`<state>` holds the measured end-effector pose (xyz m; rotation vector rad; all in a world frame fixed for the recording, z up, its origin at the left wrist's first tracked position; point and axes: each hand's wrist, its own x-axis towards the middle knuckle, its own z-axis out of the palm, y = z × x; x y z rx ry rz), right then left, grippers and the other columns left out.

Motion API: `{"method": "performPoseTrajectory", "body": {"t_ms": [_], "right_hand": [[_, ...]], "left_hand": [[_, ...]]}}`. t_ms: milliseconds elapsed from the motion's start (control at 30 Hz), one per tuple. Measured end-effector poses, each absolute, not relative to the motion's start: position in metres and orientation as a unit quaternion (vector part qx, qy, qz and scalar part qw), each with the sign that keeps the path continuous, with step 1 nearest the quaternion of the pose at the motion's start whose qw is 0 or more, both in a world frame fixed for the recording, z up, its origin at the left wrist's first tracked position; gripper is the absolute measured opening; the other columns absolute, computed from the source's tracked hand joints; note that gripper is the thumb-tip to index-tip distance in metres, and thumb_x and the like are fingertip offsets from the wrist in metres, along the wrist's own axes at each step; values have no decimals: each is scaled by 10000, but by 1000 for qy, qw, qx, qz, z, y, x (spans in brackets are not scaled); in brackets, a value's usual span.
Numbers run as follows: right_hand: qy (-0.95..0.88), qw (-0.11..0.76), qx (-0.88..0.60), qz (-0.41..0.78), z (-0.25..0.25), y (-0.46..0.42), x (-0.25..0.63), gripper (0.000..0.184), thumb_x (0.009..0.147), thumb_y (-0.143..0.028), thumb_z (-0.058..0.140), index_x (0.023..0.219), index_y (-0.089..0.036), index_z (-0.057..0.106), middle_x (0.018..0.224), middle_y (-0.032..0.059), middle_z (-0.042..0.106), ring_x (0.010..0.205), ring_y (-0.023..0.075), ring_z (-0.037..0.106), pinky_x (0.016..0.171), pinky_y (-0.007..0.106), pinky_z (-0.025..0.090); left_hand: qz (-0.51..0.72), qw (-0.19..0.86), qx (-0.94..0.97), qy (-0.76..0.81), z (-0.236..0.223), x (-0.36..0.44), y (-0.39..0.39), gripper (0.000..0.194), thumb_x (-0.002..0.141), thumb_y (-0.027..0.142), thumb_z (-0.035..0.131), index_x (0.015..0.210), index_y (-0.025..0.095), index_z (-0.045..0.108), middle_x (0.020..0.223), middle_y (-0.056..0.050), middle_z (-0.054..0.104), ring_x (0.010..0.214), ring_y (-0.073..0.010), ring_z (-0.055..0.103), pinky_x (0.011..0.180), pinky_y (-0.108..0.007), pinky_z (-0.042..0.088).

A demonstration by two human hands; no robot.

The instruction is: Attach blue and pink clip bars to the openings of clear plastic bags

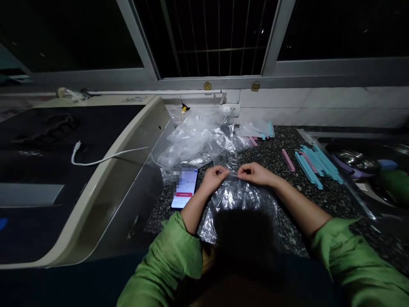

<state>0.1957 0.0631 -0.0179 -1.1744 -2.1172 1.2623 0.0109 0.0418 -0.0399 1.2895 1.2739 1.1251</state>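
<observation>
The 2 hands [214,178] [256,173], just apart, pinch a clear plastic bag [231,194] by its far edge; a phone [188,199] lies nearby.

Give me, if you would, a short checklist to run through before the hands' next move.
1. Bare left hand pinching the clear, crinkled plastic bag near its upper edge: ok.
2. Bare right hand pinching the same edge: ok.
3. Loose, flat light-blue and pink strips apart from that bag: ok.
4. Bag's lower part plainly visible: not ok, dark shadow covers much of it.
5. Bag's mouth open: cannot tell.
</observation>
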Motion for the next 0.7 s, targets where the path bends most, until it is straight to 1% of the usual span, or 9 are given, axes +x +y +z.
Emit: {"method": "performPoseTrajectory", "body": {"t_ms": [167, 333, 533, 700], "right_hand": [[-759, 204, -421, 453, -19, 62, 195, 340, 654, -492, 594, 658, -152, 571, 597, -27, 505, 564, 88, 426, 547, 232, 322], [-752, 208, -426, 458, -18, 61, 195, 340, 646, -488, 595, 670, -150, 577, 604, -26, 505, 564, 88, 427, 548, 234, 322], [-750, 209, -417, 468, -18, 60, 195, 333, 646, -481, 591, 654, -150, 565, 600, -27, 498, 561, 87, 427, 554, 237, 331], [-760, 219, -406, 457, -20, 60, 195, 310, 650, -462, 594, 645, -154, 562, 607, -21, 505, 574, 94, 434, 568, 242, 339]], "left_hand": [[447, 522, 525, 502, -38, 10, 41, 108, 589, 220, 671, 563, 131, 616, 536, 22, 574, 529, -91, 473, 580, -221, 371], [453, 506, 529, 509, -39, 11, 40, 96, 596, 217, 664, 577, 130, 627, 528, 20, 571, 521, -92, 467, 556, -216, 362], [460, 504, 531, 502, -37, 13, 39, 85, 590, 207, 653, 558, 136, 618, 542, 15, 587, 541, -99, 493, 583, -221, 384], [461, 497, 537, 502, -35, 13, 37, 77, 588, 196, 645, 547, 141, 610, 528, 21, 578, 523, -91, 479, 568, -214, 372]]}}
